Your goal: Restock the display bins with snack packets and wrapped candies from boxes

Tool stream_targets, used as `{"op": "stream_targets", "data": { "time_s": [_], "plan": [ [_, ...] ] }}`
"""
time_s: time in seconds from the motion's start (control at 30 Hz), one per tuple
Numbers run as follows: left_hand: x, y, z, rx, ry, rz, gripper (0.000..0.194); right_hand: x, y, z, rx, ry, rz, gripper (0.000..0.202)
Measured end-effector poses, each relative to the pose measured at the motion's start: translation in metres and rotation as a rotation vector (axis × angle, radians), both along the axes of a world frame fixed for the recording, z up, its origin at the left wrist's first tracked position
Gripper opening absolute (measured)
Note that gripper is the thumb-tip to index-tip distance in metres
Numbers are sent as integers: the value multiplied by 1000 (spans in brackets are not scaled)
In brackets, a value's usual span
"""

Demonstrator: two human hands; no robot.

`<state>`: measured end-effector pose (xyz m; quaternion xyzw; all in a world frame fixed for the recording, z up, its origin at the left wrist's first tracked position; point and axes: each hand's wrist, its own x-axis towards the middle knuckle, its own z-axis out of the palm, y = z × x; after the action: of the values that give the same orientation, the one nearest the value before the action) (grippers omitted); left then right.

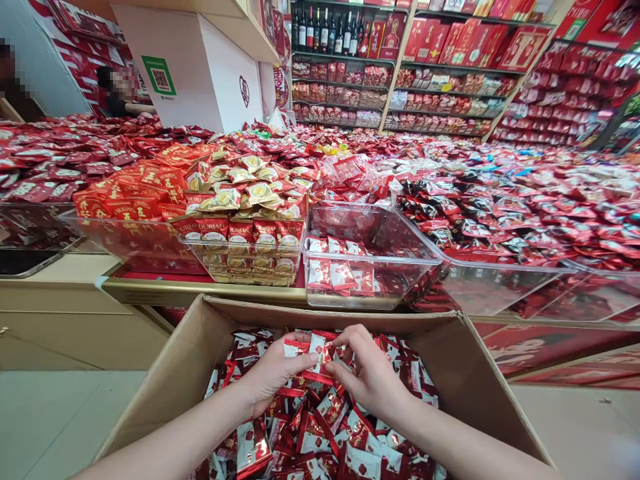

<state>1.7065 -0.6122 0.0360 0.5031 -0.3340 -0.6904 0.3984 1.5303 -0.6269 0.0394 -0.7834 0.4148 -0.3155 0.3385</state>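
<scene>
Both hands are over an open cardboard box [480,373] full of small red-and-white candy packets [360,460]. My left hand [275,373] is closed on a few candy packets [320,347], its thumb lying across their front. From the other side, my right hand [367,370] has its curved fingers and thumb at the right edge of the same packets, gripping there. Loose packets lie in a heap below both hands. Straight ahead stands a clear plastic bin [370,257] with several similar packets stacked in rows at its left side.
Left of that bin, another clear bin [245,257] holds durian candies, beside orange-red packets [135,193]. Dark-wrapped candies [460,213] fill bins on the right. A white pillar [195,67] rises behind. A person [120,93] is at the far left; shelves [345,90] line the back.
</scene>
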Motion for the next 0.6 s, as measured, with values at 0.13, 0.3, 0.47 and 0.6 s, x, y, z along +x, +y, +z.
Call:
{"op": "stream_targets", "data": {
  "time_s": [0.13,0.3,0.47,0.6],
  "plan": [
    [0,0,1,-1,-4,-25,35,1,5,4,-214,221,172,35],
    [0,1,0,29,-38,-37,42,3,3,-4,-390,485,208,16],
    [-2,1,5,125,-35,-70,39,-1,-4,-5,-485,523,216,9],
    [0,0,4,125,77,-23,41,-7,-4,12,-489,451,223,7]
  ]
}}
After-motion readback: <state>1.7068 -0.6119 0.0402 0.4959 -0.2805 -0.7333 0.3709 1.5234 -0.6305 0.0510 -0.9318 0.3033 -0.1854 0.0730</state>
